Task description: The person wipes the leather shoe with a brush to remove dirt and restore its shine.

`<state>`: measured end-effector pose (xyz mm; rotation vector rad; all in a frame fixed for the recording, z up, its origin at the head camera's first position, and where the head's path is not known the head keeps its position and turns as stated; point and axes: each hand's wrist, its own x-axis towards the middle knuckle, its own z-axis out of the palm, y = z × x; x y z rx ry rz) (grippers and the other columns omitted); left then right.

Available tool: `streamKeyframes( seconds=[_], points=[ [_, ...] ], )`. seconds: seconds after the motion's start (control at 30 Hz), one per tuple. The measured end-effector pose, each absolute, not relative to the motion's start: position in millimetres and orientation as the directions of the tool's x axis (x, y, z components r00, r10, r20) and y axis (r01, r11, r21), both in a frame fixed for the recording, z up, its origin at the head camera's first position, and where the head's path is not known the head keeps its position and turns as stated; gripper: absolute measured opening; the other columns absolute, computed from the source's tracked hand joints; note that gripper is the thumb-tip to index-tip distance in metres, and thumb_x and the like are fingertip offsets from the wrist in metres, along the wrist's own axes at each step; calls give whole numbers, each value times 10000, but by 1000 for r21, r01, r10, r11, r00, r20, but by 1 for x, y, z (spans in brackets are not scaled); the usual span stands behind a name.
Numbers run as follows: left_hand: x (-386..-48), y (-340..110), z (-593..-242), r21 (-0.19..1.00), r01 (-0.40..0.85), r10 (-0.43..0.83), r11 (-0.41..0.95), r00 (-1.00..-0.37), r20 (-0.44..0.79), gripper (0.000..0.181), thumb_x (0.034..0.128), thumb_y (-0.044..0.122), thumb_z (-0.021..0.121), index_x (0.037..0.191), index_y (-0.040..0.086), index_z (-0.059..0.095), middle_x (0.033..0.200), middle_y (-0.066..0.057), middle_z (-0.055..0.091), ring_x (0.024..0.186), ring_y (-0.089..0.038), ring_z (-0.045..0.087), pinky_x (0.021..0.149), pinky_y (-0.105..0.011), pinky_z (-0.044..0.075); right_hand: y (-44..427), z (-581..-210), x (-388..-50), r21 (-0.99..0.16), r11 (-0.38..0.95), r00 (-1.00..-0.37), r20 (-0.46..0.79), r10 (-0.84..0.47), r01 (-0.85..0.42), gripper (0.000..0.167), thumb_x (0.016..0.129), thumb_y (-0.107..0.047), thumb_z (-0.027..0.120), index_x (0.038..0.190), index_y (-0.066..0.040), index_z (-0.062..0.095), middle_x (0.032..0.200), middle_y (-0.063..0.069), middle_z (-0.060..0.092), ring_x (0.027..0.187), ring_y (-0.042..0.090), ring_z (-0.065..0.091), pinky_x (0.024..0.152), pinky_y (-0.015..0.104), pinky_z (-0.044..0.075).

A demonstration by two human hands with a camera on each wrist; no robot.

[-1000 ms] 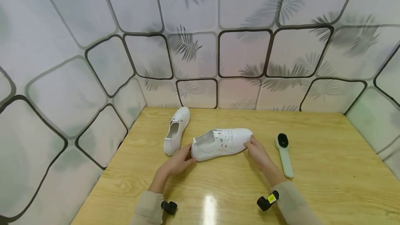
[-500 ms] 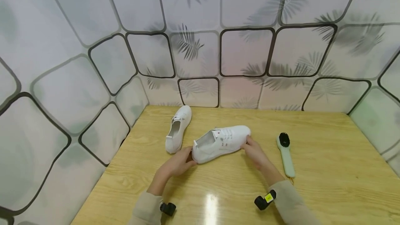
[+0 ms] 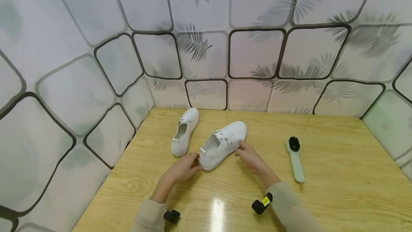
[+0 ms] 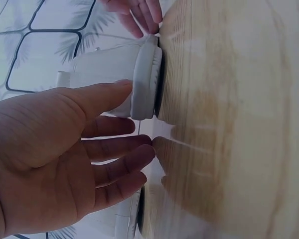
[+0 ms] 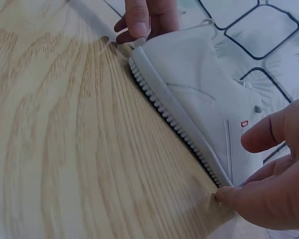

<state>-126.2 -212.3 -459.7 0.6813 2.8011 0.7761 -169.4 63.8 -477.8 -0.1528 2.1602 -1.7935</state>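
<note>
A white lace-up shoe stands upright on the wooden table, toe angled to the far right. At its heel is my left hand; in the left wrist view the thumb rests against the heel and the fingers lie loosely extended beside it. On the shoe's right side, toward the toe, my right hand touches with its fingertips, which are relaxed and bent a little, as the right wrist view shows. A second white shoe stands just left, toe pointing to the back.
A pale green brush with black bristles lies to the right of my right hand, its handle toward me. Patterned fabric walls rise behind the table and on both sides. A bright reflection shows on the table's near part.
The shoe between my hands has turned counterclockwise, its toe swinging back and left. My right hand has moved left along with it, while my left hand has stayed at the heel.
</note>
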Motion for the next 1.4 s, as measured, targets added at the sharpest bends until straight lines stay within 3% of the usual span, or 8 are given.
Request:
streamKeyframes(
  seconds=[0.23, 0.4, 0.5, 0.63, 0.87, 1.1, 1.23, 1.4],
  points=[
    [-125, -214, -461, 511, 384, 453, 769, -891, -12, 396, 974, 231, 653, 1262, -30, 575, 1199, -174, 629, 1114, -299, 602, 949, -469, 480, 43, -477, -171, -975, 199, -927, -164, -337, 101, 779, 824, 28, 497, 1507, 148, 144, 1581, 310, 158, 1392, 347, 261, 1128, 435, 298],
    [-123, -215, -462, 508, 372, 439, 777, -898, -15, 383, 970, 236, 657, 1237, -30, 586, 1198, -179, 630, 1105, -308, 610, 945, -475, 483, 28, -474, -171, -981, 126, -898, -184, -399, 145, 780, 846, 55, 457, 1528, 122, 87, 1544, 306, 243, 1042, 262, 432, 768, 270, 419],
    [-123, -215, -463, 511, 345, 417, 787, -909, -28, 367, 975, 231, 652, 1235, -19, 586, 1210, -178, 627, 1119, -310, 608, 952, -477, 483, 22, -472, -170, -978, 81, -878, -210, -431, 194, 782, 869, 65, 430, 1542, 96, 33, 1596, 308, 111, 1213, 318, 445, 899, 374, 497],
    [-125, -217, -463, 512, 331, 396, 793, -918, -21, 342, 973, 221, 654, 1225, -2, 593, 1214, -169, 631, 1129, -305, 603, 955, -478, 480, 17, -469, -171, -972, 65, -863, -231, -449, 227, 790, 882, 71, 421, 1554, 63, 5, 1621, 265, 7, 1454, 353, 182, 1061, 565, 381],
    [-124, -221, -463, 492, 303, 355, 817, -935, -14, 217, 957, 226, 675, 1086, 59, 625, 1040, -86, 663, 956, -231, 623, 829, -433, 509, 10, -473, -176, -973, 49, -867, -223, -446, 225, 765, 886, 64, 432, 1558, 59, 67, 1629, 244, 55, 1334, 322, 305, 932, 395, 471],
    [-121, -222, -469, 466, 294, 346, 835, -938, -30, 182, 952, 274, 675, 912, 109, 612, 744, 34, 584, 657, -124, 531, 581, -316, 434, 2, -481, -169, -978, 53, -868, -204, -452, 203, 827, 861, 56, 508, 1554, 68, 57, 1634, 227, 13, 1455, 317, 169, 1061, 478, 388],
    [-123, -225, -470, 471, 285, 336, 835, -942, -24, 177, 954, 252, 674, 893, 104, 600, 733, 33, 562, 650, -123, 511, 578, -310, 426, -4, -482, -173, -980, 54, -873, -194, -447, 190, 819, 860, 37, 521, 1562, 47, 99, 1634, 223, 84, 1236, 293, 397, 893, 345, 438],
    [-132, -232, -466, 449, 291, 327, 845, -945, -3, 168, 959, 238, 668, 888, 106, 593, 732, 39, 549, 654, -120, 497, 592, -310, 423, -11, -476, -187, -982, 85, -870, -188, -457, 168, 795, 877, -5, 527, 1568, 27, 137, 1634, 192, 128, 1066, 218, 418, 817, 277, 414]
  ],
)
